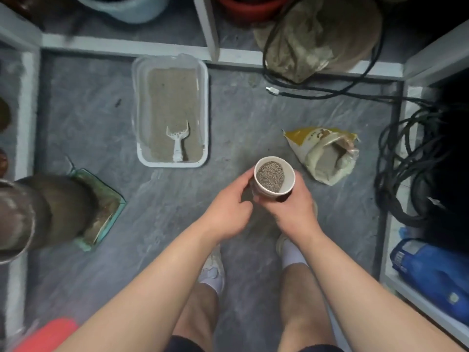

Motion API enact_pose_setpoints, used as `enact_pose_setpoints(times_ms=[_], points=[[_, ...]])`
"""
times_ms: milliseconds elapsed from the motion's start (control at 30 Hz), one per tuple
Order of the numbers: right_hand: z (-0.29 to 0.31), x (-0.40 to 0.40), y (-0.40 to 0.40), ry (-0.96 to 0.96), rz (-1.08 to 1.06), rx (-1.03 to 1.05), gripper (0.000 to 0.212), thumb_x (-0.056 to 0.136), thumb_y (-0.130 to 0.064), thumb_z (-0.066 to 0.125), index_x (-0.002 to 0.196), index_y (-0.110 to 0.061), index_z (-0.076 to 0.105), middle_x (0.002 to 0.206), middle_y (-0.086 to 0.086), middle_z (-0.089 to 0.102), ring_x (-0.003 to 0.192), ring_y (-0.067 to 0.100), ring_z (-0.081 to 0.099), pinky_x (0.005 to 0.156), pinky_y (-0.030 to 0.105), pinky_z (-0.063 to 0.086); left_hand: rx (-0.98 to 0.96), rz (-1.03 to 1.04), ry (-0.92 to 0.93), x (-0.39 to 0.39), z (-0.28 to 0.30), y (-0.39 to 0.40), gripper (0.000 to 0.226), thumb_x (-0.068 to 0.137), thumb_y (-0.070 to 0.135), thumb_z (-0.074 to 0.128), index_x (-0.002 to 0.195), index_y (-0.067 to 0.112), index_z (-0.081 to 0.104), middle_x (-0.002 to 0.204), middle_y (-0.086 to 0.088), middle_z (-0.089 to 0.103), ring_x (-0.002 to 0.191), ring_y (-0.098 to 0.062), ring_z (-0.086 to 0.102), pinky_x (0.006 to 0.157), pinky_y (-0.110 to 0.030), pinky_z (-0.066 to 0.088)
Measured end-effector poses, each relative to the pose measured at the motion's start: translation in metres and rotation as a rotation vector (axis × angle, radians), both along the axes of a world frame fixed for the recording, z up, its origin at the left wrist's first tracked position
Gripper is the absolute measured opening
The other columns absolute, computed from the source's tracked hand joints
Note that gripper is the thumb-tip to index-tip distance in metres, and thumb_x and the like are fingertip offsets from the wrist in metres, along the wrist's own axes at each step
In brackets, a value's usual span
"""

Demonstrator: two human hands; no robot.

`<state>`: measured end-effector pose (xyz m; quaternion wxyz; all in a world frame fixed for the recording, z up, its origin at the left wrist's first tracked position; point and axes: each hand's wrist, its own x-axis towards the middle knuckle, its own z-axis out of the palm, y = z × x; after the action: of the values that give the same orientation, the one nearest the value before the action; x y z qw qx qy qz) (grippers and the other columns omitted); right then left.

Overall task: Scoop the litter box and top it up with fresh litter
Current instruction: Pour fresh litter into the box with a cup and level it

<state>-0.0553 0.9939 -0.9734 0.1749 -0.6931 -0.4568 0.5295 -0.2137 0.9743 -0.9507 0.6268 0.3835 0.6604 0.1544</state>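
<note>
A white paper cup (288, 171) holding grey litter pellets is in front of me, above the floor. My right hand (294, 207) wraps around its side and base. My left hand (228, 209) touches the cup's left side with its fingertips. A white rectangular litter box (205, 115) filled with sandy litter stands on the floor ahead to the left. A white slotted scoop (178, 141) lies in its near end. An open yellow and white litter bag (327, 153) lies on the floor to the right of the cup.
A green dustpan (106, 199) with dirt lies at the left beside a brown cylinder (33, 212). Black cables (406, 153) coil at the right by white shelving. A crumpled sack (317, 34) sits at the back. A blue object (431, 270) lies lower right. My feet stand below.
</note>
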Motion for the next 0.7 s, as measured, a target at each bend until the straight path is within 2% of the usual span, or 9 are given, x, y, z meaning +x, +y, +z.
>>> enact_pose_setpoints(times_ms=[133,233,300,367,433,567,700], points=[[0.015,-0.044,-0.011,-0.004,-0.027,0.035,0.069,0.064,-0.024,0.093,0.121,-0.037,0.058,0.111,-0.021,0.069,0.104,-0.005,0.063,0.092,0.025,0.051,-0.021,0.007,0.016,-0.048,0.013,-0.018,0.084,0.080,0.007,0.044,0.154,0.043,0.030,0.157,0.019,0.038,0.143,0.003,0.034,0.119,-0.033,0.033],[0.026,-0.069,-0.015,-0.016,0.003,0.046,0.064,0.066,-0.026,0.092,0.115,-0.043,0.055,0.110,-0.021,0.068,0.104,-0.003,0.063,0.090,0.025,0.051,-0.028,0.003,0.054,-0.076,0.019,-0.027,0.080,0.088,0.005,0.047,0.157,0.041,0.026,0.161,0.016,0.032,0.140,0.005,0.034,0.116,-0.023,0.031],[0.030,-0.083,-0.015,-0.024,0.007,0.055,0.063,0.067,-0.026,0.091,0.113,-0.047,0.053,0.108,-0.023,0.068,0.102,-0.008,0.061,0.087,0.019,0.049,-0.029,0.016,0.065,-0.093,0.019,-0.032,0.078,0.091,0.006,0.047,0.157,0.040,0.024,0.161,0.014,0.032,0.136,0.006,0.037,0.110,-0.018,0.031],[0.028,-0.092,-0.012,-0.026,0.019,0.055,0.062,0.069,-0.025,0.091,0.108,-0.051,0.052,0.104,-0.029,0.065,0.099,-0.016,0.058,0.081,0.007,0.044,-0.040,0.060,0.079,-0.107,0.013,-0.035,0.076,0.091,0.006,0.047,0.157,0.038,0.025,0.161,0.009,0.035,0.141,0.002,0.037,0.113,-0.022,0.033],[0.021,-0.095,-0.010,-0.026,0.029,0.039,0.061,0.069,-0.023,0.090,0.105,-0.052,0.051,0.102,-0.030,0.064,0.096,-0.020,0.056,0.076,0.001,0.041,-0.071,0.111,0.101,-0.117,0.007,-0.037,0.074,0.092,0.004,0.047,0.157,0.034,0.027,0.159,0.008,0.038,0.142,-0.002,0.038,0.116,-0.027,0.034],[0.007,-0.098,-0.003,-0.012,0.045,-0.020,0.060,0.070,-0.025,0.089,0.118,-0.039,0.055,0.107,-0.022,0.067,0.098,-0.008,0.061,0.077,0.008,0.043,-0.108,0.158,0.163,-0.131,-0.001,-0.034,0.069,0.095,0.001,0.049,0.157,0.025,0.031,0.156,0.007,0.041,0.141,-0.007,0.041,0.112,-0.022,0.032],[0.002,-0.094,0.002,-0.038,0.075,-0.041,0.057,0.071,-0.028,0.088,0.119,-0.035,0.057,0.109,-0.017,0.067,0.100,0.003,0.062,0.078,0.014,0.044,-0.184,0.174,0.250,-0.144,-0.010,-0.026,0.064,0.094,0.003,0.053,0.154,0.021,0.038,0.153,0.002,0.046,0.138,-0.014,0.046,0.117,-0.034,0.036]])
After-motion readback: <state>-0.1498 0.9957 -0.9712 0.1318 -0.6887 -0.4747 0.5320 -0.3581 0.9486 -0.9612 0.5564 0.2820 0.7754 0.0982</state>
